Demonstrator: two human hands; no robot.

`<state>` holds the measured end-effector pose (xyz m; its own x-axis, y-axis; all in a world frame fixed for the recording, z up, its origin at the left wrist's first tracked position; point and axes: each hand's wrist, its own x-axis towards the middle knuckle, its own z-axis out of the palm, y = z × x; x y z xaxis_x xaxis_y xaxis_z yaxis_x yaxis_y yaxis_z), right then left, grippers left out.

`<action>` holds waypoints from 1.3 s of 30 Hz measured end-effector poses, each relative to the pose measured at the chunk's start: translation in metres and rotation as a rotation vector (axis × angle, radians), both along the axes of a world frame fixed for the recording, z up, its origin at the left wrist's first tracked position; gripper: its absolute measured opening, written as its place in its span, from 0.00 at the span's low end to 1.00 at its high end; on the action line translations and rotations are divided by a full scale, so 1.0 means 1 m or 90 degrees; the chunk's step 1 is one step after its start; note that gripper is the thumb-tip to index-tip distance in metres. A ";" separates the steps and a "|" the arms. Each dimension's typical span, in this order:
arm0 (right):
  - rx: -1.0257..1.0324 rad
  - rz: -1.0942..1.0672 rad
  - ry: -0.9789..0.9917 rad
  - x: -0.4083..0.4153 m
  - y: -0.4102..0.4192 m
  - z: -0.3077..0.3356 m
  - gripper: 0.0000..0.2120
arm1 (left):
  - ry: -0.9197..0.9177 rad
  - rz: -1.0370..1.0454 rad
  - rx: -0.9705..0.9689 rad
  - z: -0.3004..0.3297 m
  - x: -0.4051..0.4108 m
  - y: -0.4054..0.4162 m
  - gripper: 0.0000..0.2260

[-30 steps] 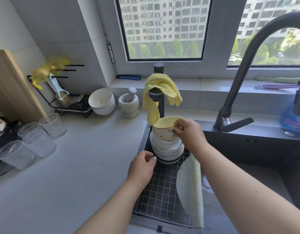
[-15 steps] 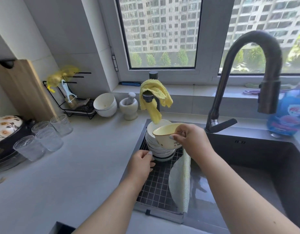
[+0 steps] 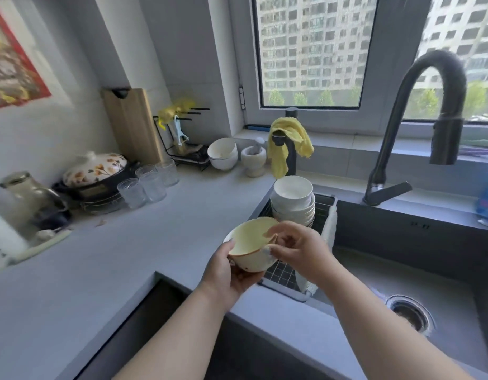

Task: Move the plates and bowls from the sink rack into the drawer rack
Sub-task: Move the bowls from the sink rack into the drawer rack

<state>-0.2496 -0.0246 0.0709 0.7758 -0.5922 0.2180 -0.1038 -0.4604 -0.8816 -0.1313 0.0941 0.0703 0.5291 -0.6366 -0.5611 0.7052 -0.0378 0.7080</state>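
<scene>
The left hand (image 3: 226,272) cups a cream bowl (image 3: 251,249) from below, over the counter (image 3: 144,237) edge in front of the sink rack (image 3: 281,272). The right hand (image 3: 300,249) pinches its rim. A bowl stack (image 3: 293,201) sits on the rack behind.

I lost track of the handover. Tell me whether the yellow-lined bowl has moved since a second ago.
Yes. The yellow-lined bowl has come off the stack of white bowls toward the person, now cupped in the left hand, right hand at its rim.
</scene>
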 end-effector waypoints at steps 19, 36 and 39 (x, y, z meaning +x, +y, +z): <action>0.576 0.363 0.208 0.108 0.274 -0.008 0.24 | -0.087 0.399 0.067 -0.003 -0.004 0.321 0.18; 0.484 0.536 0.372 0.052 0.693 -0.025 0.09 | -0.098 0.704 0.275 -0.035 -0.134 0.738 0.19; 0.458 0.551 0.407 0.041 0.746 -0.035 0.11 | -0.092 0.779 0.320 -0.036 -0.163 0.797 0.18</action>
